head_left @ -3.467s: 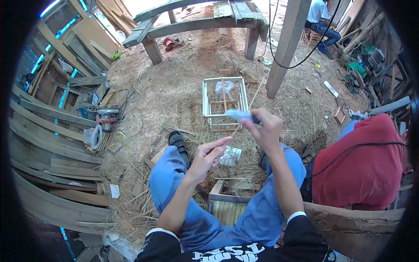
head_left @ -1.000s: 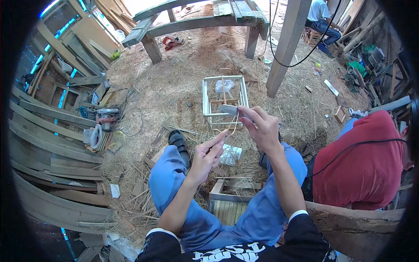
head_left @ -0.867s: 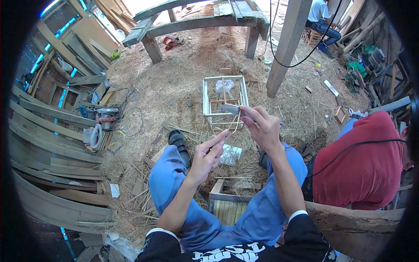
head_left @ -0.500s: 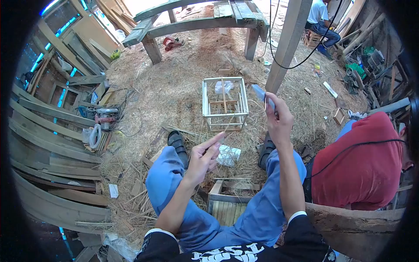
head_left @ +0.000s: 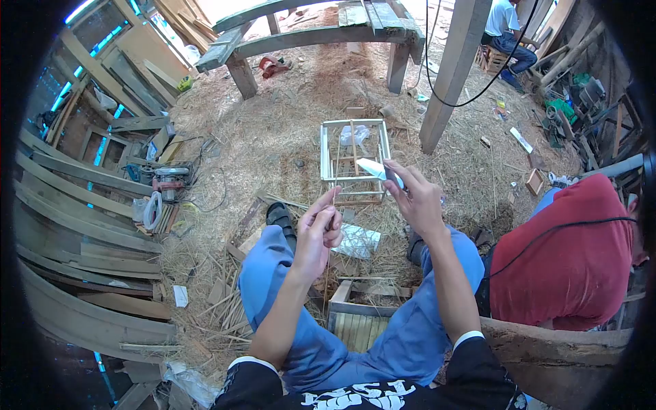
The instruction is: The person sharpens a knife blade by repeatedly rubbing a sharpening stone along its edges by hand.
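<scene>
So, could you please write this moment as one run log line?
left hand: pinching thin strip | right hand: holding shiny blade | pale frame: on floor ahead

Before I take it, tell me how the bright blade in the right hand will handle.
The blade is probably stiff, jutting from the right hand without drooping. Its bright glare hints at a smooth, perhaps slippery face. Likely light, since a fingertip grip seems enough.

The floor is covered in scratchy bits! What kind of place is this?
It looks like a woodworking workshop. Pale, straw-like scraps, probably wood shavings, cover the ground, long planks are stacked along the left side, and what seems to be a power saw sits near them.
</scene>
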Motion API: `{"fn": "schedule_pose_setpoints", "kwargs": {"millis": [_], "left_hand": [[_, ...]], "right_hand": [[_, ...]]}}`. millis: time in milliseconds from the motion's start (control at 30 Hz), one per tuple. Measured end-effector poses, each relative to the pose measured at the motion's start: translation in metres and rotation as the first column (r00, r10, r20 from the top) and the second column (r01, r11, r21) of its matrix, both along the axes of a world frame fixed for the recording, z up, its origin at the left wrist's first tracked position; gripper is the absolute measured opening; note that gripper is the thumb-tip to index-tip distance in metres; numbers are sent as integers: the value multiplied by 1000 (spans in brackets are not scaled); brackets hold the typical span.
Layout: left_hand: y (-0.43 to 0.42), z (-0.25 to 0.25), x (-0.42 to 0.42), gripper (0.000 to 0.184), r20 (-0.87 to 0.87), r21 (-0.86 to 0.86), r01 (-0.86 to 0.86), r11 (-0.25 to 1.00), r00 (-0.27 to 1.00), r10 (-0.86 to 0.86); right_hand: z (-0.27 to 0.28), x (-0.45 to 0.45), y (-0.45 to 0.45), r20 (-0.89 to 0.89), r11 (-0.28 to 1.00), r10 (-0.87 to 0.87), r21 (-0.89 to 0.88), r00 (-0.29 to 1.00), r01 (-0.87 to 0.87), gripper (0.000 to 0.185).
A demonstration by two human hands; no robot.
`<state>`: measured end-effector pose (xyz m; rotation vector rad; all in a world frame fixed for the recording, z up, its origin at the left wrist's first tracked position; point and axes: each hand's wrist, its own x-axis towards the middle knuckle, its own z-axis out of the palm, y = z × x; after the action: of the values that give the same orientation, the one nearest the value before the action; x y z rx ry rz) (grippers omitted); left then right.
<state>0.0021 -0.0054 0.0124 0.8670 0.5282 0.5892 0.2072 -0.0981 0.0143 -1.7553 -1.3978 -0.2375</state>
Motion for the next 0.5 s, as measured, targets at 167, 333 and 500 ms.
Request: {"fn": "schedule_pose_setpoints", "kwargs": {"millis": [167,333,500], "left_hand": [[0,-1,2,41,16,27,-37,999,999,37],[1,-2,1,40,30,37,-65,997,998,63],[4,-3,0,40,69,-26,-34,999,997,35]], "right_hand": [[-5,0,2,9,996,49,-73,999,-49,38],[-13,1,5,-68,996,84,-24,994,-86,43],[-10,0,3,-87,959,57,-272,995,-79,53]]}}
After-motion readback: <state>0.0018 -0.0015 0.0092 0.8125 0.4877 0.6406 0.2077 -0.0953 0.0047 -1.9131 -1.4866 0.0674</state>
